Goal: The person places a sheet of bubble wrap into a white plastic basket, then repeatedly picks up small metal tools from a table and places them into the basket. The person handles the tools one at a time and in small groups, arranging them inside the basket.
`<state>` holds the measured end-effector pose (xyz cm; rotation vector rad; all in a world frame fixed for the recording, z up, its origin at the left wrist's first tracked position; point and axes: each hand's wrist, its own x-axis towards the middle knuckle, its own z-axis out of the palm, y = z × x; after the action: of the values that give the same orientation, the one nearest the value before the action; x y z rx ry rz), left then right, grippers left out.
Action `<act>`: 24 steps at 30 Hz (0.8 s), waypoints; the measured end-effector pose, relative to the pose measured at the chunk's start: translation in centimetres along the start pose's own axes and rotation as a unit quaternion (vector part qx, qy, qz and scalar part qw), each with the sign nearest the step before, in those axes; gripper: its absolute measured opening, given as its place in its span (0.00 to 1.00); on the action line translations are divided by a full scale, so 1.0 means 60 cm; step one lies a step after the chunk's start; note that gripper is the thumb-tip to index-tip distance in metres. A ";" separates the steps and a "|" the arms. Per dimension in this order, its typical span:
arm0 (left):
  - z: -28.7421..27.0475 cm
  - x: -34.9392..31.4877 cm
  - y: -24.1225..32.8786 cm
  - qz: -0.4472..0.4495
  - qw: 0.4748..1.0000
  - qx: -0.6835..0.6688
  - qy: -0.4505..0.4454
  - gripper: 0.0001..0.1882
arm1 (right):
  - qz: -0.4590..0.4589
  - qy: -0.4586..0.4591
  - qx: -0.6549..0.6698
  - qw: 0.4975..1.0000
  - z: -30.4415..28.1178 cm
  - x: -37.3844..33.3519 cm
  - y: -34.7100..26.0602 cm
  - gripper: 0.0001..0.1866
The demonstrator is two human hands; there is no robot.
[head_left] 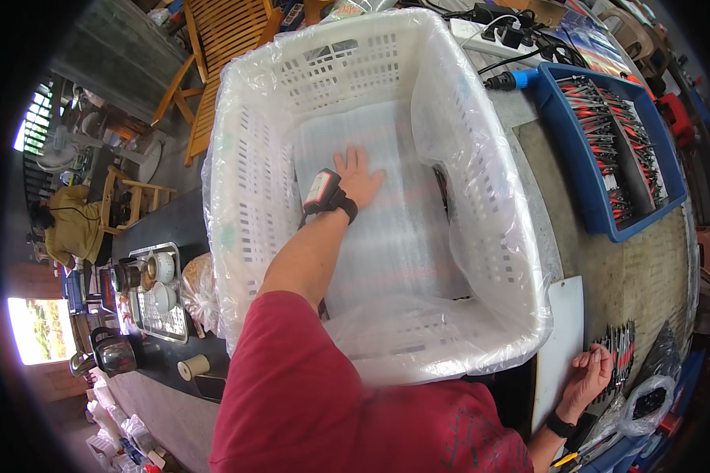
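Note:
My left hand (359, 177) lies flat with spread fingers on a white translucent foam sheet (394, 244) inside a large white plastic crate (248, 158). Clear plastic film lines the crate and folds over its rim. A dark device with a white top (322, 189) is strapped at my left wrist. Faint reddish bands show through the sheet; what lies under it is mostly hidden. To the right of the crate, my right hand (588, 377) is loosely curled with nothing visible in it, beside a row of slim red-and-black tools (622, 351).
A blue bin (556, 150) holds many red-and-black handled tools in two compartments, on the bench at right. A power strip (489, 43) with cables lies behind it. At left, a metal tray (177, 325) bears cups, near a glass pot (114, 352). A person (75, 225) sits farther back.

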<state>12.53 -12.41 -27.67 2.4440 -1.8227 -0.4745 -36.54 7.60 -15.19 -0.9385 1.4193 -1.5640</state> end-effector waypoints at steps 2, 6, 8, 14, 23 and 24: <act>0.000 0.000 0.000 0.001 1.000 -0.001 -0.001 0.40 | 0.000 -0.003 -0.002 1.000 0.002 0.000 -0.002 0.08; 0.000 -0.001 0.001 0.002 1.000 -0.008 0.000 0.40 | 0.006 0.010 -0.012 1.000 0.005 -0.002 -0.003 0.08; -0.001 -0.002 0.001 0.003 1.000 -0.011 0.002 0.40 | 0.007 0.010 -0.012 1.000 0.005 -0.002 -0.003 0.08; 0.000 -0.002 0.002 0.006 1.000 -0.014 0.009 0.39 | 0.005 -0.002 -0.011 1.000 0.006 -0.001 -0.005 0.08; 0.003 0.001 0.000 0.007 1.000 -0.007 0.010 0.39 | 0.006 0.016 -0.008 1.000 0.015 -0.002 -0.011 0.07; 0.003 0.001 0.000 0.005 1.000 -0.007 0.008 0.39 | 0.006 0.016 -0.010 1.000 0.016 -0.002 -0.011 0.07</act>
<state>12.51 -12.45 -27.88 2.4205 -1.8194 -0.4631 -35.69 7.36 -14.44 -0.9178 1.4638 -1.5648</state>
